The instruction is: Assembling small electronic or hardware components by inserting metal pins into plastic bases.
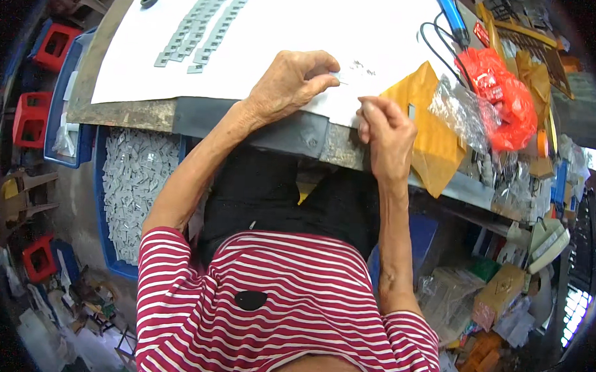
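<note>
Sliver (343,82), thin and pale, showed at the fingertips of the left hand (286,82) in the head view, just above the white sheet (305,27) near the upper middle of the frame. That hand's thumb and forefinger were curled close together and seemed to pinch it by one end, which probably left the rest free to be seen. The right hand (390,130) faced it from a short way off, its thumb and forefinger pressed together; whether anything sat between them was too small to tell.

Dark bits (363,69) lay scattered just beyond both hands, likely so that either could reach them, and the sheet's whiteness made such specks easy to spot. Grey strips (218,35) ran side by side toward the top edge, perhaps lined up to keep them orderly and away from the hands. At the upper right, an orange envelope (439,152) overhung the edge of the tabletop (125,115), with a red bag (508,102) beside it. Small pale pieces (138,192) filled a blue tub (98,204) left of the lap, presumably contained there against spilling.
</note>
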Tool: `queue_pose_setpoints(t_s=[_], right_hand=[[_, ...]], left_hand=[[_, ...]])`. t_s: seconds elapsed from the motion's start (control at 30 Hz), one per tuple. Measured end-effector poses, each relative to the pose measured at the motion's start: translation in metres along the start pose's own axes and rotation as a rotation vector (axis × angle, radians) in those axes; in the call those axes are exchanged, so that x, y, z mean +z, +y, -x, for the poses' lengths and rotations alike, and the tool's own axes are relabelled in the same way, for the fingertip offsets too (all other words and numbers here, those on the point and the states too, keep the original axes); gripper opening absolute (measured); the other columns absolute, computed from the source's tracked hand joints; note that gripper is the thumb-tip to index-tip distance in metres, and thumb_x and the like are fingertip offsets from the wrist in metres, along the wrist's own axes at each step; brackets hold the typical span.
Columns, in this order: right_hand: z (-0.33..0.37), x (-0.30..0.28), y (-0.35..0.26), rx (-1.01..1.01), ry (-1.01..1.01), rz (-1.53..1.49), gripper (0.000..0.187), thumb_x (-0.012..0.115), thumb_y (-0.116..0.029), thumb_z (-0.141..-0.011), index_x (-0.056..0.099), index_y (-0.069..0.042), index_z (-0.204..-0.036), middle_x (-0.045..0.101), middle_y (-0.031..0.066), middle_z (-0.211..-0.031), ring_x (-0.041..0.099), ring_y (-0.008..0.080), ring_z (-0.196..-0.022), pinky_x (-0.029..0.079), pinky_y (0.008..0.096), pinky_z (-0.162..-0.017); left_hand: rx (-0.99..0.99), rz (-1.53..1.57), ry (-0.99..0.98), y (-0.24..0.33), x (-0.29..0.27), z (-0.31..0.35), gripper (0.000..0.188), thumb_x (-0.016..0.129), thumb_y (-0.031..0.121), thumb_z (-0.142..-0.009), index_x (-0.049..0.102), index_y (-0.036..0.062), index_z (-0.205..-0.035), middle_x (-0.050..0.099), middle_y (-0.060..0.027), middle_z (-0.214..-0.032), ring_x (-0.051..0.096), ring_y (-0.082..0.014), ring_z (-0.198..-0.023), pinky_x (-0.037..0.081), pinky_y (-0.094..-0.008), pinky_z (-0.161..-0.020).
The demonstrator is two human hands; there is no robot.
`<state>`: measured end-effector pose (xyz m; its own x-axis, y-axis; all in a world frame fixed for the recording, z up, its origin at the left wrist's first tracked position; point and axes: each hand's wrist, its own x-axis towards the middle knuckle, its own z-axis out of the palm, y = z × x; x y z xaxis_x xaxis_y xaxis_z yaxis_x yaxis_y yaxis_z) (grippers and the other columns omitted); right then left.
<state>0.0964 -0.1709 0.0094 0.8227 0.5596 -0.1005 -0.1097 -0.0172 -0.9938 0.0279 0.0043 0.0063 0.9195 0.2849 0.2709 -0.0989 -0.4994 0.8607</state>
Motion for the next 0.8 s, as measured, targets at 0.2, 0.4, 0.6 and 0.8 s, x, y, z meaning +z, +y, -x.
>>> queue_pose_setpoints(t_s=[0.2, 0.4, 0.6, 0.8], right_hand=[[0.019, 0.002, 0.02, -0.179, 0.066, 0.329, 0.011, 0.057, -0.003, -0.081, 0.06, 0.002, -0.091, 0.052, -0.0025, -0.063, 0.045, 0.0036, -0.054, 0.035, 0.0184, -0.049], [0.023, 0.002, 0.031, -0.427, 0.044, 0.464, 0.009, 0.058, 0.003, -0.078, 0.056, 0.003, -0.087, 0.05, 0.0056, -0.073, 0.046, 0.0098, -0.057, 0.037, 0.0222, -0.052], [0.017, 0.003, 0.026, -0.477, -0.01, 0.485, 0.012, 0.056, 0.006, -0.078, 0.056, 0.003, -0.09, 0.052, 0.0067, -0.077, 0.047, 0.0087, -0.056, 0.037, 0.0212, -0.049], [0.016, 0.003, 0.023, -0.461, -0.044, 0.491, 0.013, 0.056, 0.006, -0.078, 0.056, 0.004, -0.091, 0.052, 0.0077, -0.078, 0.048, 0.0092, -0.056, 0.038, 0.021, -0.05]], left_hand=[[0.067, -0.201, 0.13, -0.043, -0.024, -0.035, 0.018, 0.062, 0.013, -0.08, 0.061, -0.0009, -0.092, 0.064, -0.0098, -0.074, 0.059, -0.014, -0.064, 0.048, -0.0258, -0.059], [-0.038, -0.297, 0.258, -0.077, -0.04, -0.071, 0.019, 0.061, 0.017, -0.076, 0.062, 0.0, -0.085, 0.062, -0.0132, -0.07, 0.058, -0.0218, -0.062, 0.046, -0.0315, -0.059], [-0.025, -0.55, 0.32, -0.099, -0.046, -0.092, 0.02, 0.061, 0.015, -0.076, 0.063, -0.0003, -0.087, 0.062, -0.015, -0.077, 0.059, -0.025, -0.067, 0.047, -0.033, -0.065], [-0.025, -0.545, 0.345, -0.106, -0.049, -0.095, 0.018, 0.064, 0.017, -0.073, 0.064, 0.0025, -0.085, 0.063, -0.0145, -0.081, 0.061, -0.0286, -0.075, 0.047, -0.0377, -0.071]])
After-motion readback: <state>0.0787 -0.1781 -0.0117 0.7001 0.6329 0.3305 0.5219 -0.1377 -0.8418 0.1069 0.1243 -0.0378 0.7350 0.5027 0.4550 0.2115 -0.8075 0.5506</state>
